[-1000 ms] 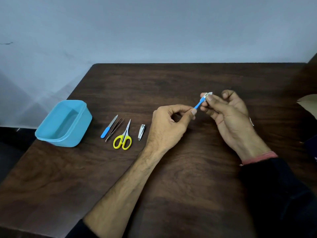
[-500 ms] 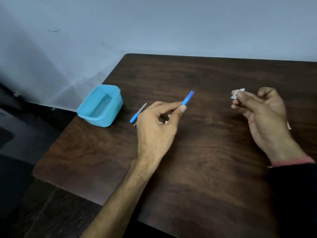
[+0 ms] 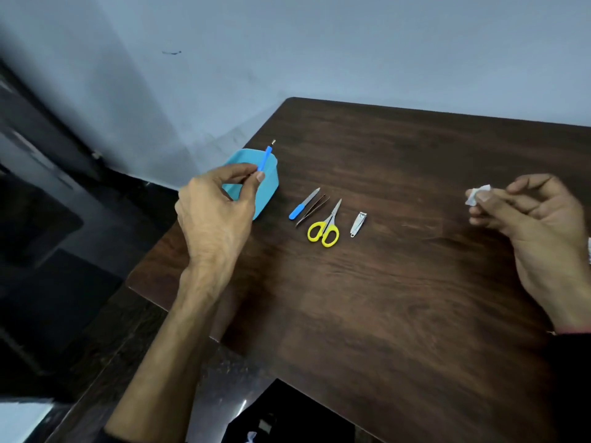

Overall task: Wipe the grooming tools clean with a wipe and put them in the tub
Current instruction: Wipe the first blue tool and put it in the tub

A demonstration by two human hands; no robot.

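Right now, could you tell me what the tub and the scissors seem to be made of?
The tub looks like smooth light-blue plastic, evenly coloured with rounded corners. The scissors seem to have bare grey metal blades and glossy yellow plastic handle loops; the metal's exact kind can't be told.

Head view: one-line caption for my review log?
Left hand holds a blue-handled tool over the blue tub; right hand pinches the wipe.

Left hand (image 3: 214, 212) pinching blue tool (image 3: 266, 158) over tub (image 3: 268, 187), right hand (image 3: 537, 215) pinching wipe (image 3: 476, 195)
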